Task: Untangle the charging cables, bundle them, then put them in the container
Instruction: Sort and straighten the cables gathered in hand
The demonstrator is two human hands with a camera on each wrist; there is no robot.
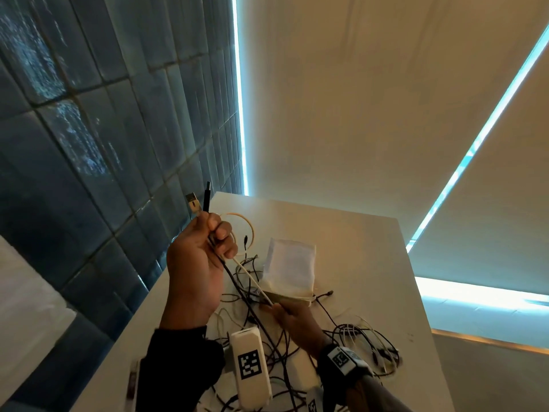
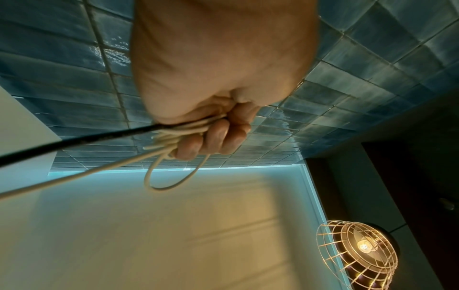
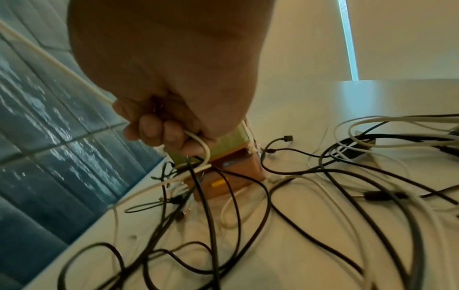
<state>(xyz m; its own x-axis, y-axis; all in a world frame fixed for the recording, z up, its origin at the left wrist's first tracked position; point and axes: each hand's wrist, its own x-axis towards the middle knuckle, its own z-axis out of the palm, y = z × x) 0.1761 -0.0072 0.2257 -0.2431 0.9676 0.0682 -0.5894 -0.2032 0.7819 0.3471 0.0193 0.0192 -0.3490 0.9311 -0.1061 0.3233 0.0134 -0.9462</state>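
Above the container (image 1: pixel 289 270), the left hand (image 1: pixel 197 263) is gripping with curled fingers (image 2: pixel 213 137) — several coils of a white cable (image 1: pixel 252 278) and one black cable (image 1: pixel 237 289) are pinched together in its fist. Two plug ends, a silver USB plug (image 1: pixel 193 202) and a black plug (image 1: pixel 207 196), are sticking up past the thumb. From the fist both cords are running down and toward the near side of the container.

Just in front of the container, the right hand (image 1: pixel 292 318) is closing its fingers (image 3: pixel 171 137) round the same white cable, which is looking taut between the two hands. The black cable is passing this hand and dropping into the tangle of cables (image 1: pixel 297 352) that is spreading over the white table (image 1: pixel 371 263) on the near and right sides of the container.

The container is standing upright near the middle of the table; whether any cable is already lying inside cannot be told.

Judging by the loops, the cords are light, limp and rather slick — they are likely to spring out of a loose coil and to snag on neighbours when pulled. A firmer hold would probably come from the stiff plug ends or from pinching across all coils at once, drawing slowly so the knots do not tighten.
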